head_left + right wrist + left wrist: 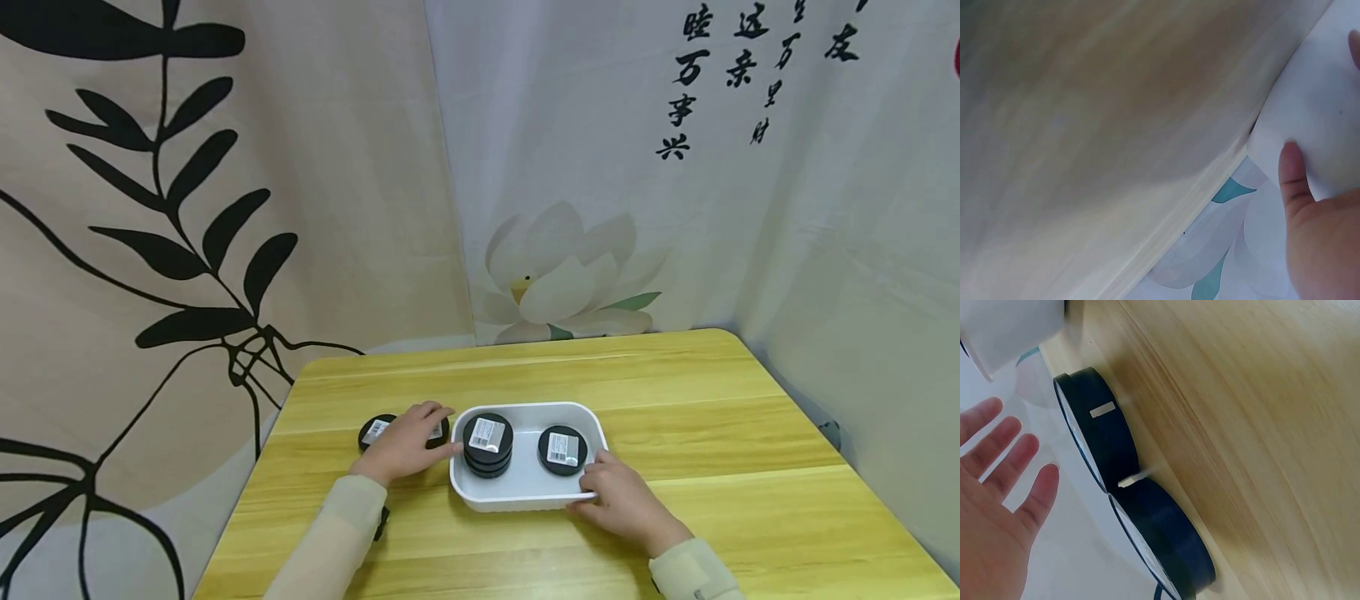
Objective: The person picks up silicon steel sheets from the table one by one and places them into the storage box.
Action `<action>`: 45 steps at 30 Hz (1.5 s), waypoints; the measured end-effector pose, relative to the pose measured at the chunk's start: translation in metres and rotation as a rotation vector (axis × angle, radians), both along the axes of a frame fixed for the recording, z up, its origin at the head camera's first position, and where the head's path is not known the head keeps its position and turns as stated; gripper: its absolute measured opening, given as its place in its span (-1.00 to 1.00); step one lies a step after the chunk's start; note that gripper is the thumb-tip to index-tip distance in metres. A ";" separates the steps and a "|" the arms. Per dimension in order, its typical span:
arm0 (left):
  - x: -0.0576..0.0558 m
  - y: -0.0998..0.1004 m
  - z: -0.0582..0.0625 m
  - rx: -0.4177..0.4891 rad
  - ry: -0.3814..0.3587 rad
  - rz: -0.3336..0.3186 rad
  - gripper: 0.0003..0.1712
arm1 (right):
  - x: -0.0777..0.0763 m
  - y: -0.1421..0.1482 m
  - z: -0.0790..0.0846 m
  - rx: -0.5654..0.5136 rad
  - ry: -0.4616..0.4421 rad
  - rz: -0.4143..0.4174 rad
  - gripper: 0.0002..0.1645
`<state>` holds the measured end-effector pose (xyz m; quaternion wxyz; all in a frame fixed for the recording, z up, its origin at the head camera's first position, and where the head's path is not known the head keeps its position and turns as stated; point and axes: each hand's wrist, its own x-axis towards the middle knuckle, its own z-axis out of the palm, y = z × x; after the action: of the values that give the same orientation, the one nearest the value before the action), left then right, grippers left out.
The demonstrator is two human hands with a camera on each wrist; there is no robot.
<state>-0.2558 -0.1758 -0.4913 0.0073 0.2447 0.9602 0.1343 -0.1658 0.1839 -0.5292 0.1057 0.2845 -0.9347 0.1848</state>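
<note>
Over two round black tins at the left of the table, my left hand has its fingers spread. One tin shows a white label; the other tin is partly hidden by the fingers. In the left wrist view a gap separates the left hand from these tins. My right hand grips the front right corner of a white tray, its thumb against the outer wall. Inside the tray stand a stack of black tins at the left and a black tin at the right.
The wooden table carries the tray near its middle. Behind it hangs a pale curtain with a black plant print, beside another with a lotus and dark characters.
</note>
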 end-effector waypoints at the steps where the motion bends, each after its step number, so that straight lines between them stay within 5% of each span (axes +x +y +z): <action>1: 0.000 -0.001 0.000 0.000 0.003 0.003 -0.12 | 0.000 0.000 0.000 -0.001 -0.002 0.001 -0.64; 45: -0.002 -0.023 -0.022 -0.011 0.062 0.048 -0.17 | 0.001 -0.001 0.000 -0.012 0.017 0.005 -0.70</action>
<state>-0.2577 -0.1991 -0.5130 -0.0242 0.2254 0.9663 0.1217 -0.1646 0.1829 -0.5292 0.1147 0.2878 -0.9320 0.1883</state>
